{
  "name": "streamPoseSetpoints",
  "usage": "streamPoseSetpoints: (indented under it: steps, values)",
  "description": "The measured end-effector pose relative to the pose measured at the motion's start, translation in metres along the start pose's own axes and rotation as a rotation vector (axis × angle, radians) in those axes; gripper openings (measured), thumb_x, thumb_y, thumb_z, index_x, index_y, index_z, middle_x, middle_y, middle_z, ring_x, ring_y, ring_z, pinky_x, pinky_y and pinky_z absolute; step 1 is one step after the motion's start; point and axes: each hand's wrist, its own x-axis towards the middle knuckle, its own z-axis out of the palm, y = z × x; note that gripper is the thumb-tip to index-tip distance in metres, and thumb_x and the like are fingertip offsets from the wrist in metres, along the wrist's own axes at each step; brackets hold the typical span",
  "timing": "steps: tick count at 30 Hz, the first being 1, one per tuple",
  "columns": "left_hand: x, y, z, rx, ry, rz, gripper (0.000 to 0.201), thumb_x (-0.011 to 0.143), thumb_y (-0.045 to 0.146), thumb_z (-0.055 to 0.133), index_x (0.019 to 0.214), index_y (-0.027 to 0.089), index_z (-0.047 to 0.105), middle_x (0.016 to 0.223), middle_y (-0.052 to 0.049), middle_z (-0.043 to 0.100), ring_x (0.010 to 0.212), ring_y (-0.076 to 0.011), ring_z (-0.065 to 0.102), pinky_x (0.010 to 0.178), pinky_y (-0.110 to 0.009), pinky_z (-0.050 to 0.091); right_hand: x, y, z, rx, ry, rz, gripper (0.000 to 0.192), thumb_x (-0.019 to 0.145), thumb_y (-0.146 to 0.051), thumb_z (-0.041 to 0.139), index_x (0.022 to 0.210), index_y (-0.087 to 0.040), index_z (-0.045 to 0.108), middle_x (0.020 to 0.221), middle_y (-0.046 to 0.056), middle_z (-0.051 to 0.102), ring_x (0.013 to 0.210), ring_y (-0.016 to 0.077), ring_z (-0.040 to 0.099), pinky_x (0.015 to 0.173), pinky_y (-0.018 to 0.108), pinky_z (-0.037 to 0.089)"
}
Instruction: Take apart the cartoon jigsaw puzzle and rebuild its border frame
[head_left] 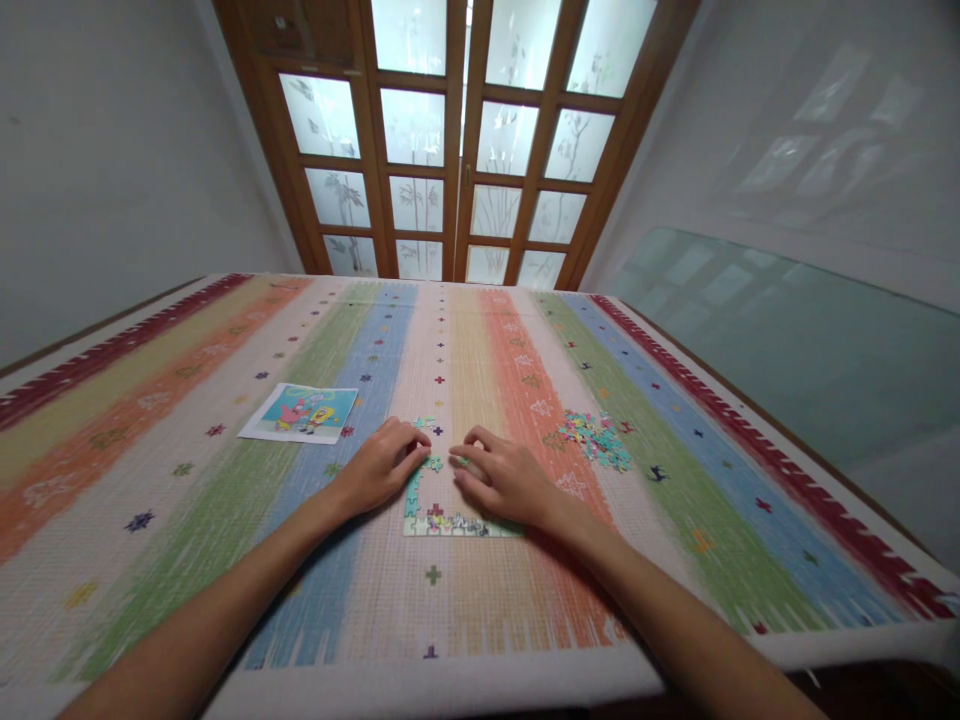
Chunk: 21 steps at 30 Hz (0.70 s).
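both bare forearms are stretched forward from the lower corners and are angled inward, so that the hands are brought near each other. the left hand (382, 465) is held palm down, its fingers curled and the fingertips pointed to the right. the right hand (504, 478) is laid palm down as well, its fingers slightly spread and bent towards the left hand.

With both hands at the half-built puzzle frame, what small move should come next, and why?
Probably the right hand should reach right to the loose pile of pieces: the puzzle frame shows only its left and bottom edges, and neither hand clearly holds a spare piece.
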Motion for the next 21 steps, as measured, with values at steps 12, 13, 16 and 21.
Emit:
streamPoseSetpoints:
  steps: [12,13,16,21]
  values:
    - [-0.005,-0.045,-0.052,0.438,-0.035,-0.065,0.023,0.077,0.028,0.054,0.092,0.019,0.068,0.097,-0.011,0.064,0.099,-0.0329,0.059,0.094,-0.048,0.047,-0.001,-0.012,0.004,-0.005,-0.108,-0.155,0.025,0.105,-0.031,0.050,0.122,-0.022,0.065,0.142,0.008,0.063,0.110,0.0196,0.068,0.085,0.032,0.053]
    - [-0.005,-0.046,-0.054,0.426,-0.057,-0.076,0.022,0.076,0.029,0.054,0.091,0.020,0.068,0.095,-0.010,0.065,0.098,-0.0327,0.059,0.093,-0.048,0.047,-0.001,-0.012,0.005,-0.013,-0.111,-0.151,0.025,0.105,-0.031,0.050,0.121,-0.021,0.066,0.139,0.008,0.065,0.108,0.0197,0.068,0.084,0.032,0.053]
    - [-0.006,-0.046,-0.058,0.365,-0.092,-0.119,0.021,0.076,0.032,0.055,0.088,0.022,0.069,0.088,-0.009,0.065,0.092,-0.0319,0.060,0.090,-0.047,0.049,-0.001,-0.013,0.005,-0.029,-0.110,-0.140,0.024,0.104,-0.031,0.051,0.120,-0.021,0.066,0.134,0.009,0.067,0.104,0.0195,0.068,0.082,0.032,0.052]
    - [-0.008,-0.047,-0.063,0.223,-0.108,-0.134,0.021,0.079,0.041,0.057,0.082,0.023,0.069,0.083,-0.007,0.067,0.082,-0.0295,0.063,0.089,-0.048,0.051,0.000,-0.015,0.004,-0.034,-0.120,-0.141,0.023,0.105,-0.034,0.052,0.120,-0.021,0.064,0.133,0.008,0.067,0.103,0.0198,0.068,0.081,0.031,0.051]
